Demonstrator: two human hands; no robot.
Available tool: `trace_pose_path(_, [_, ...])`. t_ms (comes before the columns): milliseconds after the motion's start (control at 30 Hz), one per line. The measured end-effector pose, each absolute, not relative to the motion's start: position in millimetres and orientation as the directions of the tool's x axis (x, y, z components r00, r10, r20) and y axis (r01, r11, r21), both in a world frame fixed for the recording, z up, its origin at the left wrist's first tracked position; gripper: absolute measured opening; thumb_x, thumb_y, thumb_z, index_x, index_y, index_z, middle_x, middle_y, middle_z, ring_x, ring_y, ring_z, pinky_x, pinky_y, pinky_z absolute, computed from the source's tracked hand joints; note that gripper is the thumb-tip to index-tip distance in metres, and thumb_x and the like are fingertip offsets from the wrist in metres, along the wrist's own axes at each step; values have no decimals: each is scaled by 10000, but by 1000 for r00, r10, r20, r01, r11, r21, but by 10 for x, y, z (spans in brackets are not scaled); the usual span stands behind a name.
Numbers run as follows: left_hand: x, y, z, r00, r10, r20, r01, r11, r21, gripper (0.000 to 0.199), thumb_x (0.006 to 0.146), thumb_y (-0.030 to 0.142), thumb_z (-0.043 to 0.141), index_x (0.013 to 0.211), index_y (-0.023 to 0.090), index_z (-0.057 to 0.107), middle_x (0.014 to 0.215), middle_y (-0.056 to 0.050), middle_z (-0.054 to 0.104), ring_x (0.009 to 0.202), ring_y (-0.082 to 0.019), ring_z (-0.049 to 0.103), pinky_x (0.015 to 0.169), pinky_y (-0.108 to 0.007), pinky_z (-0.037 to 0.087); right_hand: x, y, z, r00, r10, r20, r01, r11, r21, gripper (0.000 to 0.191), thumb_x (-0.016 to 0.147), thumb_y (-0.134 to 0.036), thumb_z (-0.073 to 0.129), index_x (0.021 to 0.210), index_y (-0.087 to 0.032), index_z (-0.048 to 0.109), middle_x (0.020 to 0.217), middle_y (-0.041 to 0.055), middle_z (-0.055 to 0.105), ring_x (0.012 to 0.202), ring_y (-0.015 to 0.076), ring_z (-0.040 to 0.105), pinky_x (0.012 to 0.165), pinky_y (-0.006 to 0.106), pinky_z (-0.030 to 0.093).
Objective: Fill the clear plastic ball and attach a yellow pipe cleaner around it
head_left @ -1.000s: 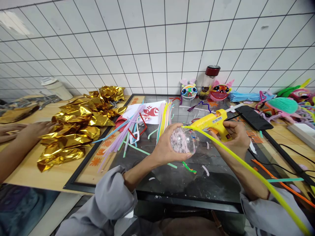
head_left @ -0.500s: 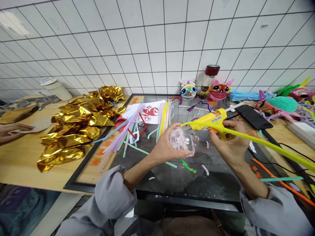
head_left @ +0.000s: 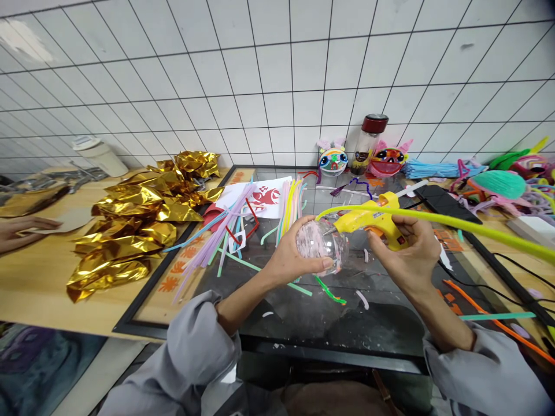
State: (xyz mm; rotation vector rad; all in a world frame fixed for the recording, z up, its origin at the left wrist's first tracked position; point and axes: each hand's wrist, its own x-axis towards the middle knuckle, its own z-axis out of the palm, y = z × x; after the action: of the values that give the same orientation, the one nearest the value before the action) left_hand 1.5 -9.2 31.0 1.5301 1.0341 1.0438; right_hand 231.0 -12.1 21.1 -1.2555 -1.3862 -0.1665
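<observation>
My left hand [head_left: 289,254] is closed around a clear, rounded plastic piece [head_left: 318,245] with pale pink strips over part of it. In my right hand [head_left: 410,245] is a yellow hot glue gun [head_left: 368,221], a white glue stick [head_left: 411,188] poking from its back. The gun's nozzle end is close to the clear piece; whether they touch I cannot tell. A long yellow pipe cleaner [head_left: 459,221] runs from the top of the clear piece, passes in front of the gun and leaves at the right edge.
Gold foil [head_left: 134,202] is heaped on the left, near another person's hand [head_left: 26,228]. Loose pipe cleaners [head_left: 212,242] lie beside a red-and-white paper [head_left: 269,196]. Along the wall stand two colourful animal-face crafts [head_left: 332,159] and a red-lidded bottle [head_left: 368,144]. A black phone [head_left: 448,203] is at right.
The glue gun has tilted slightly in my right hand, and the yellow pipe cleaner has risen a little at the right. My left hand has shifted slightly left with the clear piece.
</observation>
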Motion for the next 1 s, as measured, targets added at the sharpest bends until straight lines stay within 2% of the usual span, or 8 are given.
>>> trace_pose_path(200, [39, -112, 317, 310, 942, 125, 98, -163, 982, 960, 493, 409, 873, 1330, 147, 484, 1322, -141, 618, 1209, -327, 610, 1051, -433, 493, 2298, -120, 210, 271, 560, 783, 712, 430, -555, 318, 677, -348, 795, 909, -224, 616, 782, -1, 675, 614, 165, 661, 544, 289, 566])
trace_pose_path(367, [50, -132, 320, 336, 928, 162, 90, -203, 975, 929, 509, 379, 871, 1325, 161, 485, 1315, -126, 634, 1219, -329, 615, 1079, -451, 481, 2305, -126, 209, 293, 612, 734, 674, 412, -613, 345, 694, -350, 798, 950, -230, 600, 835, 10, 682, 649, 180, 684, 566, 305, 581])
trace_pose_path(733, [54, -151, 333, 340, 923, 181, 119, -233, 965, 929, 506, 369, 868, 1329, 161, 490, 1346, -131, 616, 1239, -336, 604, 1108, -475, 463, 2336, -109, 187, 274, 612, 742, 702, 400, -589, 331, 700, -339, 792, 960, -231, 618, 868, 30, 693, 675, 200, 693, 587, 332, 586])
trace_pose_path(1000, [55, -152, 324, 332, 924, 188, 142, -247, 959, 928, 508, 373, 864, 1330, 158, 490, 1344, -131, 608, 1244, -336, 591, 1116, -472, 449, 2340, -97, 199, 289, 605, 742, 666, 430, -610, 334, 672, -325, 791, 935, -234, 607, 793, -1, 680, 634, 180, 676, 559, 308, 578])
